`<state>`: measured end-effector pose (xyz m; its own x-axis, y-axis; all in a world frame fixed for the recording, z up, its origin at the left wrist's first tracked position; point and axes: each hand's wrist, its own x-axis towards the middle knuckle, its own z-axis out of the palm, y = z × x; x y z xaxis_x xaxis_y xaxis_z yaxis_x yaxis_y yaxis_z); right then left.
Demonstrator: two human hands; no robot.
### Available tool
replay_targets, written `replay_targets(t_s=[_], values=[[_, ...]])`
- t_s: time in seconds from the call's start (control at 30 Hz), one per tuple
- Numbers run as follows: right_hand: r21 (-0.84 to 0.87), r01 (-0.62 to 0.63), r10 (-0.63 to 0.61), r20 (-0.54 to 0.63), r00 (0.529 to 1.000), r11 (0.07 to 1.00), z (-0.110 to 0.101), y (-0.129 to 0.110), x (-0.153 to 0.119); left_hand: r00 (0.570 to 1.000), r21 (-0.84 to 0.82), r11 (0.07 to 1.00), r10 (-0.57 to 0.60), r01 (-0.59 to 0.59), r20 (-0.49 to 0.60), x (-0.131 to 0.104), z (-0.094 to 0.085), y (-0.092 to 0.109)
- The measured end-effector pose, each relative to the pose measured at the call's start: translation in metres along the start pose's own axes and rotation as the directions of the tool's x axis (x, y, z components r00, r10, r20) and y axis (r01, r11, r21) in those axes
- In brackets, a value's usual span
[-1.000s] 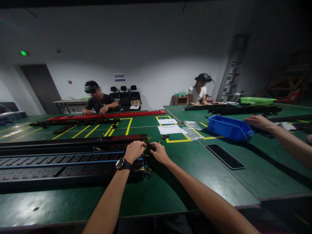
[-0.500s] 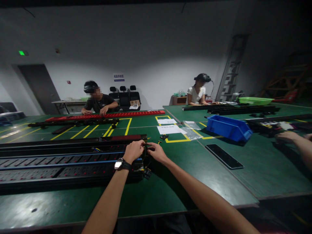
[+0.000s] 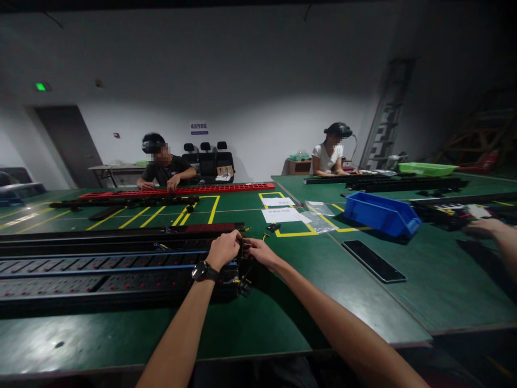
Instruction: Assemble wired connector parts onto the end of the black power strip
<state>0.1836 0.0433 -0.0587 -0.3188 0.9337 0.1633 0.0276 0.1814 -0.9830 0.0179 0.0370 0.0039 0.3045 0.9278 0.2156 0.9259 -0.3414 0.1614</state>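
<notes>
The left hand's [image 3: 224,249] fingers were bent and pressed together at a small dark part [image 3: 241,250], and the right hand's [image 3: 262,253] thumb and fingertips were drawn in against its other side; which of them truly pinched it, I could not tell. Good handling there seemed to call for the left hand to steady the part while the right made small, light adjustments, with no thin wire trapped or tugged

The part sat at the near right end of the long black socket strips [image 3: 84,285], its outline mostly lost between the fingers. The strips looked straight and matt, dotted with red and edged by blue lines, with loose black connectors [image 3: 244,287] just beside that end. Further right on the green table [image 3: 315,318] were a dark tablet [image 3: 374,261] and a blue bin [image 3: 379,214]
</notes>
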Motion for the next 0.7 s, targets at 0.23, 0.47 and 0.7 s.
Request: replay_targets(t_s=[0.23, 0.47, 0.7], values=[[-0.003, -0.017, 0.017, -0.03, 0.999, 1.0, 0.0, 0.007, 0.004, 0.999, -0.058, 0.998, -0.032, 0.032, 0.0, 0.0, 0.0, -0.001], [-0.066, -0.034, 0.027, -0.113, 0.993, 0.997, 0.001, 0.019, 0.008, 0.999, -0.059, 0.998, -0.026, 0.024, -0.032, -0.001, 0.0, -0.001], [-0.08, 0.004, -0.012, -0.097, 0.995, 0.997, -0.001, 0.021, 0.008, 0.999, -0.053, 0.998, -0.035, 0.035, 0.005, 0.0, 0.001, 0.0]])
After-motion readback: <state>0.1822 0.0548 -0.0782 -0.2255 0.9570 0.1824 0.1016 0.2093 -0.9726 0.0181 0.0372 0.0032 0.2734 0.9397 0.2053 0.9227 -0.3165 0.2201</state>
